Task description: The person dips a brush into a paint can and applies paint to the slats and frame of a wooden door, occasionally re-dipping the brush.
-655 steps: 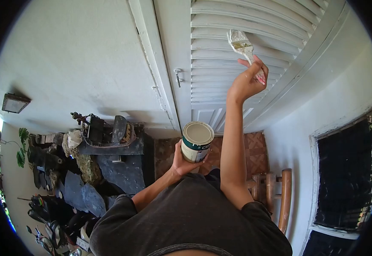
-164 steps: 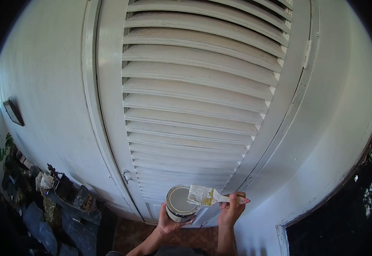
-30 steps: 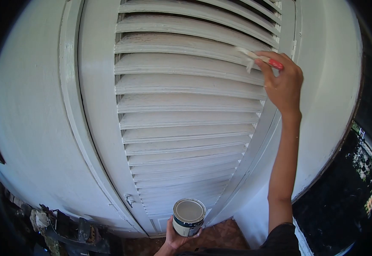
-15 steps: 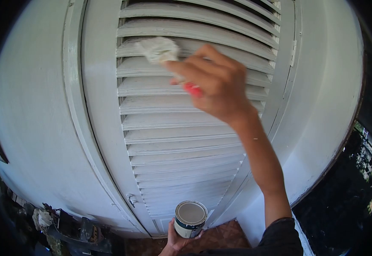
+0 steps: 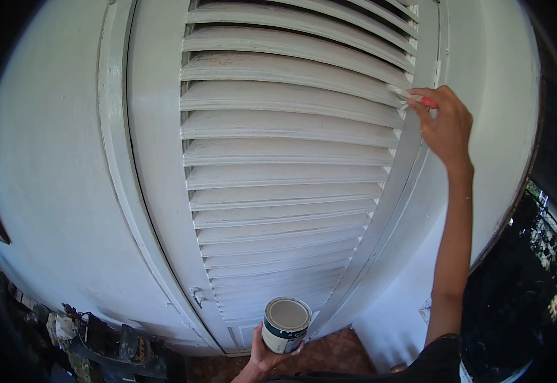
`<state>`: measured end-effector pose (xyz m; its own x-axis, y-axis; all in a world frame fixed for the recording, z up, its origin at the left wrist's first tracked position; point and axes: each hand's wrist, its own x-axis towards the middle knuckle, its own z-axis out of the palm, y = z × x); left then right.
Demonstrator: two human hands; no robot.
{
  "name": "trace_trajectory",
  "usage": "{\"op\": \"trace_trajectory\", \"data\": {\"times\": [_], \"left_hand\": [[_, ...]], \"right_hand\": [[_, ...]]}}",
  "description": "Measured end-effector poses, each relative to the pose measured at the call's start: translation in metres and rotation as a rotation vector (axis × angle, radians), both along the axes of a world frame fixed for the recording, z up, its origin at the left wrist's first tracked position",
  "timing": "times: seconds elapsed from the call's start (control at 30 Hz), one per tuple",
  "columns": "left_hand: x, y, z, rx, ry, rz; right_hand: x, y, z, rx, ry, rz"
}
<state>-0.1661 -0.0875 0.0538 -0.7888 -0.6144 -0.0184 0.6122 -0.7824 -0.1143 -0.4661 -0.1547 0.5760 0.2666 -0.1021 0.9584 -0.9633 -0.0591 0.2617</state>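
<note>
A paintbrush (image 5: 428, 102) with a red handle is pinched in my right hand (image 5: 448, 124), up at the right side of a white louvred door (image 5: 285, 153). Its pale, paint-covered bristles touch the end of one slat near the hinge-side frame. Low in the view, my left hand (image 5: 264, 357) is wrapped around a paint can (image 5: 283, 341) with a dark band and a light label. The can is upright, its top facing me and showing a pale grey-white surface.
A metal latch (image 5: 197, 297) sits on the door's lower left. White wall (image 5: 48, 166) runs along the left, with dark cluttered objects (image 5: 128, 348) below it. Reddish floor tiles (image 5: 342, 351) show under the can. Another white wall (image 5: 508, 127) stands at the right.
My right hand has carried the paintbrush rightward along the slats, from the left-centre to the right end. My left hand and the paint can stay nearly in place.
</note>
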Motion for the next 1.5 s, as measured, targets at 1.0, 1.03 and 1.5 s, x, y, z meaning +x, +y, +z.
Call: {"op": "trace_trajectory", "data": {"times": [1.0, 1.03, 1.5], "left_hand": [[-0.008, -0.002, 0.008, 0.062, -0.018, -0.021], [-0.012, -0.003, 0.006, 0.051, -0.045, -0.015], [-0.033, 0.023, 0.003, 0.004, -0.024, -0.022]], "right_hand": [[-0.036, -0.023, -0.006, 0.067, -0.16, 0.059], [-0.037, -0.018, 0.006, 0.15, -0.175, 0.055], [-0.054, -0.01, 0.086, 0.655, -0.12, 0.191]]}}
